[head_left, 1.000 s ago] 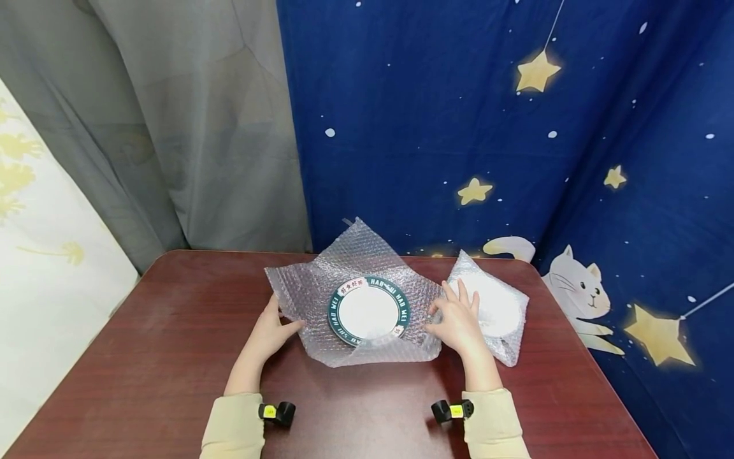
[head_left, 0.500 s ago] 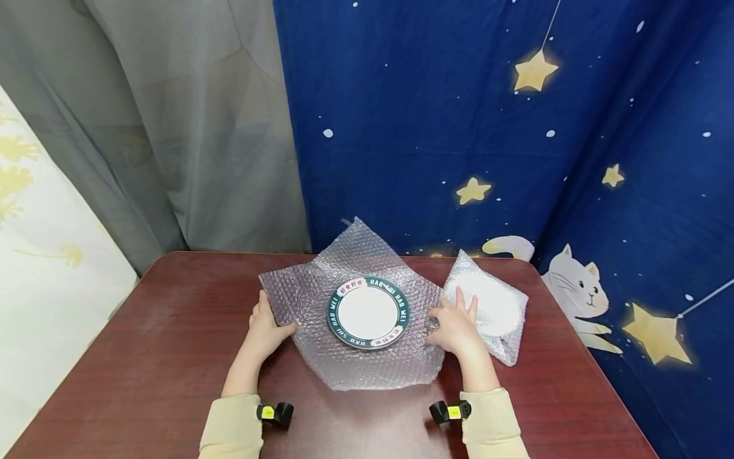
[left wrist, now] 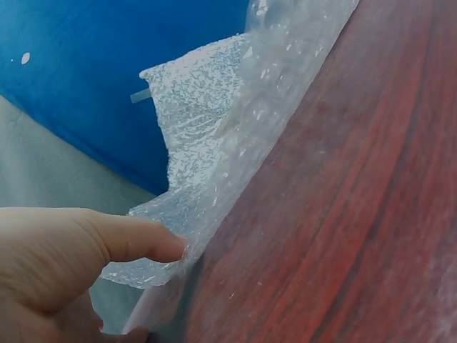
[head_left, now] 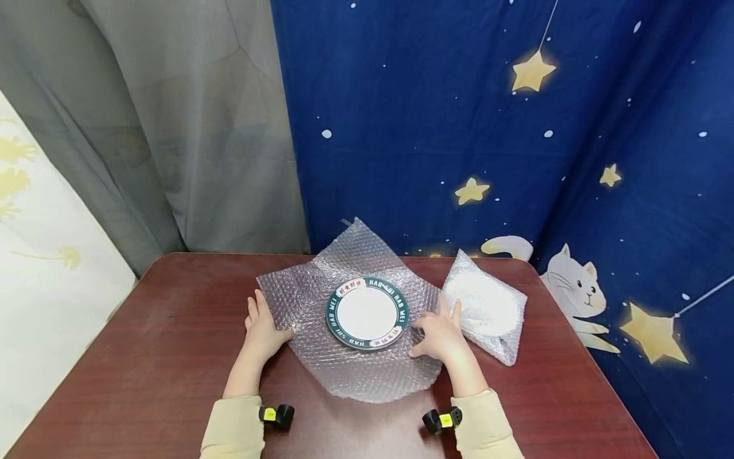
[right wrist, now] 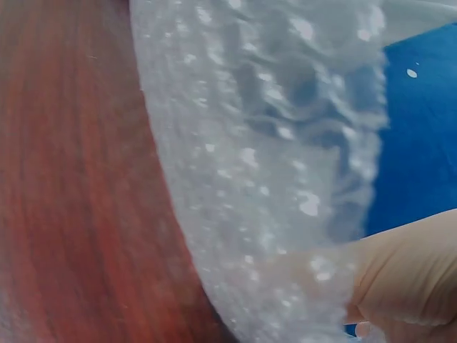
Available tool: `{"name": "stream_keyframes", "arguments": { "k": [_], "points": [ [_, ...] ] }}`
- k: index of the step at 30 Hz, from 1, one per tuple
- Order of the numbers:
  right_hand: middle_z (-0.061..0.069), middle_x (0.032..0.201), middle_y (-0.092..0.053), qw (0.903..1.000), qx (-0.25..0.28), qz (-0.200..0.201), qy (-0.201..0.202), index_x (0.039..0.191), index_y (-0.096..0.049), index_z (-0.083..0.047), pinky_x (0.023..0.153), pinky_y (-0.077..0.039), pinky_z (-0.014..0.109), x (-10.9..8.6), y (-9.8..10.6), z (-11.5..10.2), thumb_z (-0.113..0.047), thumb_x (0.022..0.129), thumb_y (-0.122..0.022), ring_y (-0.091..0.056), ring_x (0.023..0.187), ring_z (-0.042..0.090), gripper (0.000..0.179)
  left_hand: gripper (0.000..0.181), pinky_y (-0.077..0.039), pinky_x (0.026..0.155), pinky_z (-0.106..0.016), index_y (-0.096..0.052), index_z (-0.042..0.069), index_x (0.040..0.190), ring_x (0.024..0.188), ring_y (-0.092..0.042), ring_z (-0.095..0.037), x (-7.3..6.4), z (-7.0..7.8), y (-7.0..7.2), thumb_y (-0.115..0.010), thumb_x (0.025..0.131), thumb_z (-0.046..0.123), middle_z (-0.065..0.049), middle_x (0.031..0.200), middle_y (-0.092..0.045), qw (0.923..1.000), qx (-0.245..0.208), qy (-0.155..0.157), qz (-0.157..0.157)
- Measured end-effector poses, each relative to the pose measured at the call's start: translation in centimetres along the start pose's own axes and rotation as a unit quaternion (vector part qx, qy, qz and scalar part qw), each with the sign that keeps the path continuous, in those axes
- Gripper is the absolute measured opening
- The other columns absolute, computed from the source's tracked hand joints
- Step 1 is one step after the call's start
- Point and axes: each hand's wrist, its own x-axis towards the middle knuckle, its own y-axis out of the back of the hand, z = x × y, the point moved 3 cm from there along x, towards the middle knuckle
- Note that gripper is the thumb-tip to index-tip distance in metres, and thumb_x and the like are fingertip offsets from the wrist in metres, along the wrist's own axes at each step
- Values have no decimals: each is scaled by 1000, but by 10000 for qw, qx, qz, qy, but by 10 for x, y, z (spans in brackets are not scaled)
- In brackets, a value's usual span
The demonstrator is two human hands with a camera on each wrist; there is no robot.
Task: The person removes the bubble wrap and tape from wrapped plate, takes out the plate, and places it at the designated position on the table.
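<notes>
A round white plate [head_left: 367, 313] with a green lettered rim lies on a spread sheet of bubble wrap [head_left: 378, 379] mid-table. Beside the sheet's left edge is my left hand [head_left: 264, 328], fingers spread and thumb tip touching the wrap; the left wrist view shows that thumb [left wrist: 143, 239] against the film. My right hand [head_left: 440, 335] is over the sheet's right part, close to the plate's right rim, with fingers apart. In the right wrist view, bubble wrap [right wrist: 257, 164] covers part of the right hand [right wrist: 414, 275], so its fingertips are hidden there.
A second flat, round item in bubble wrap [head_left: 487, 306] lies right of the sheet, just beyond the right hand. The dark red table [head_left: 172, 357] ends at a grey curtain [head_left: 229, 159] and a blue star-patterned curtain [head_left: 413, 140].
The near flap of bubble wrap has come down flat toward the table's front, uncovering the plate's lower rim. My right hand has shifted left toward the plate; my left hand has moved slightly left.
</notes>
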Motion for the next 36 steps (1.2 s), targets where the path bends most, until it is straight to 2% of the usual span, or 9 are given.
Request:
{"name": "stream_keyframes", "arguments": {
  "k": [4, 7, 11, 15, 19, 23, 30, 36],
  "points": [
    [19, 123, -60, 9998, -81, -147, -52, 111, -72, -9, 103, 9, 68, 2, -5, -3, -40, 60, -88, -11, 139, 48, 61, 123, -19, 101, -68, 24, 4, 147, 132, 5, -59, -1, 0, 0, -76, 76, 7, -29, 149, 26, 10000, 4, 28, 6],
    [19, 123, -60, 9997, -59, -233, -103, 113, -71, -8, 103, 11, 66, 3, -8, -6, -41, 60, -88, -10, 139, 47, 65, 119, -16, 101, -70, 18, 6, 150, 134, 10, -56, -1, 1, 0, -76, 76, 8, -25, 150, 28, 9999, 144, -48, 5],
    [23, 125, -58, 9994, -82, -323, -85, 111, -70, -4, 104, 11, 65, 1, -10, -12, -43, 60, -88, -9, 139, 47, 67, 107, -12, 101, -72, 0, 0, 152, 136, 14, -51, -3, 4, 1, -76, 77, 9, -21, 152, 27, 9987, 441, -233, -53],
    [27, 126, -55, 9992, -166, -352, -80, 106, -71, -3, 104, 11, 65, 0, -12, -17, -44, 60, -88, -10, 139, 47, 65, 95, -13, 100, -72, -13, -8, 149, 137, 16, -49, -4, 6, 1, -74, 79, 11, -19, 153, 25, 9967, 719, -363, -140],
    [29, 128, -52, 9992, -103, -367, -107, 108, -70, -1, 104, 12, 64, 0, -12, -18, -43, 61, -88, -9, 140, 46, 65, 84, -16, 98, -74, -22, -11, 146, 138, 15, -46, -6, 8, 0, -71, 82, 12, -17, 156, 18, 9945, 919, -423, -273],
    [30, 130, -51, 9991, -107, -396, -91, 110, -68, 1, 105, 10, 63, 1, -13, -17, -41, 63, -87, -9, 140, 45, 67, 73, -16, 98, -72, -31, -10, 144, 140, 12, -44, -6, 8, -3, -67, 85, 13, -18, 158, 6, 9922, 1050, -493, -463],
    [33, 133, -46, 9993, -59, -370, -8, 110, -68, 2, 109, 7, 57, 3, -16, -17, -36, 64, -87, -11, 140, 44, 63, 67, -11, 100, -71, -33, -10, 143, 140, 12, -44, -7, 9, -4, -64, 88, 14, -24, 156, 2, 9911, 1093, -422, -639],
    [32, 134, -46, 9995, 20, -274, 130, 113, -66, 5, 113, -5, 50, 4, -20, -18, -29, 67, -85, -19, 139, 41, 61, 64, -5, 101, -70, -35, -10, 142, 141, 7, -43, -8, 11, -6, -63, 89, 14, -26, 155, -5, 9902, 1120, -430, -710]
  ]
}}
